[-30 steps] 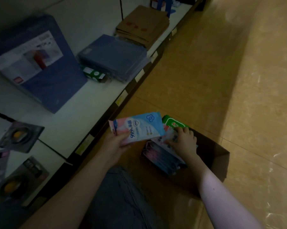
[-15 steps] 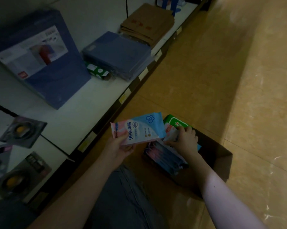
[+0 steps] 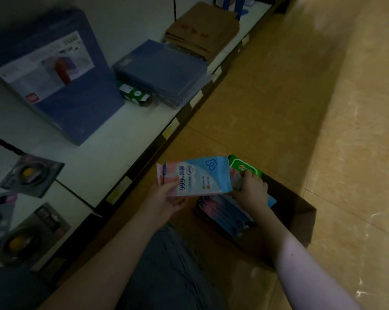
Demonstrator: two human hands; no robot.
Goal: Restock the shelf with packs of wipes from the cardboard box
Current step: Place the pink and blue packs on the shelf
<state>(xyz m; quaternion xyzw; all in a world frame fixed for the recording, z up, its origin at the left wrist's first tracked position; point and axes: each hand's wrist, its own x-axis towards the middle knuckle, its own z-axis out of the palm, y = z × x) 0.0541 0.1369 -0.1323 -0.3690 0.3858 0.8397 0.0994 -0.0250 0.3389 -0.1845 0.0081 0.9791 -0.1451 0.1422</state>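
Observation:
My left hand (image 3: 166, 200) holds a blue-and-pink pack of wipes (image 3: 198, 177) flat above the floor, just off the front edge of the white shelf (image 3: 104, 157). My right hand (image 3: 252, 190) reaches into the open cardboard box (image 3: 298, 215) on the floor and grips another pack of wipes (image 3: 237, 180), mostly hidden behind the first pack. A green pack (image 3: 245, 167) pokes up at the box's far end. More blue packs (image 3: 224, 213) lie in the box.
On the shelf lie a large blue boxed item (image 3: 52, 70), a stack of blue packages (image 3: 162, 70), a small green carton (image 3: 133, 93), brown paper bags (image 3: 202, 32) and dark pan packages (image 3: 31, 173). Tan floor stretches to the right.
My right hand has closed on a pack in the box and lifted it slightly. The left hand's pack has stayed almost in place.

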